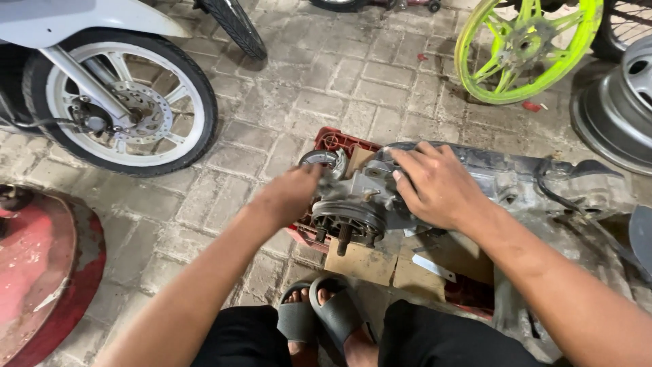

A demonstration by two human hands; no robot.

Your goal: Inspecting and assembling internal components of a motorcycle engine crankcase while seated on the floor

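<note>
Right hand [435, 187] spread flat on grey engine casing [380, 204] atop red crate [336, 141]; left hand [288, 197] blurred at its end, grip unclear. Best braced firmly, kept from rocking.

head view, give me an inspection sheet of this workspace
surface: brick paving, stained, uneven
job's things: grey engine casing lying on a red crate with cardboard under it
clutter: loose metal strip on the cardboard
hands: left hand blurred at the casing's round end, grip cannot be told; right hand flat on top of the casing
cables: black hose along the casing
surroundings: white scooter wheel, neon green rim, grey steel rim, red round stand
</note>
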